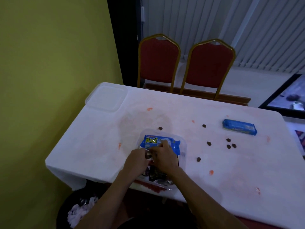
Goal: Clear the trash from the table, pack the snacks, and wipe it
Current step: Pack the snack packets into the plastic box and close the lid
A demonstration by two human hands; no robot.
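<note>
Left grip point(137, 158) and right grip point(162, 156) both pinched a small packet point(149, 154) between their fingertips, low over the clear container point(165, 131). What the packet was could not be made out; it was blurred. A blue snack pack point(158, 141) already lay inside the container, across its far end, with darker wrappers beneath the wrists.

The container sat right at the near edge of the table point(99, 138), perhaps slightly over it. Pressing down hard to seat the packet would likely tip or slide it off toward the person's lap. The wrappers inside looked crowded, so a forced fit could crush snacks or pop the blue pack out.

A second blue pack point(239, 127) lay well apart, toward the far right. Reaching for it meant passing over the scattered dark cookie pieces point(209, 143), which a dragging forearm could smear into the white cloth alongside the orange stains point(211, 172).

Room was good to the left, where bare cloth ran to the lid point(106, 98) at the far corner. The trash bin point(77, 209) stood below the table's left end, close enough for sweeping crumbs off that edge.
</note>
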